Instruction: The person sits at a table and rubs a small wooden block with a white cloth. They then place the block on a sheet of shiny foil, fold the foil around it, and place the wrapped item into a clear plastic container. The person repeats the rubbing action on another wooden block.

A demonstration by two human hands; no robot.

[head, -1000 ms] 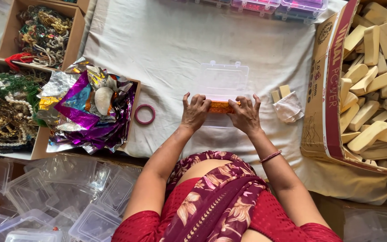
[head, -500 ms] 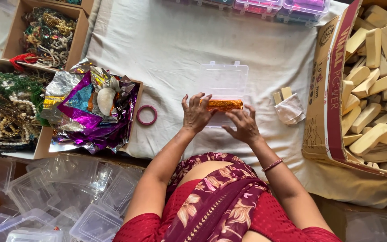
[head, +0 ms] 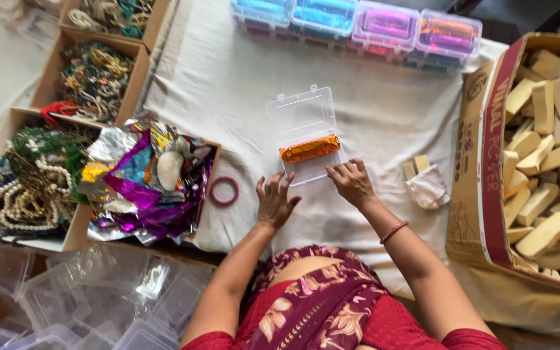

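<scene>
White cloth (head: 384, 110) spread; orange foil bar (head: 310, 148) laid in clear box (head: 306, 133), lid unclosed. Right hand (head: 352, 183) fingertips on box edge, left hand (head: 275, 201) splayed, empty.

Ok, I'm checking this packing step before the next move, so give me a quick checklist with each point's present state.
1. Clear box lies open, lid flat on the cloth: ok.
2. Orange foil-wrapped piece lies inside the box: ok.
3. Right hand touches the box's near edge: ok.
4. Left hand is off the box, fingers spread, holding nothing: ok.
5. Pink ring lies on the cloth apart from the box: ok.
6. Piece seated flat enough for the lid to shut: cannot tell.
</scene>
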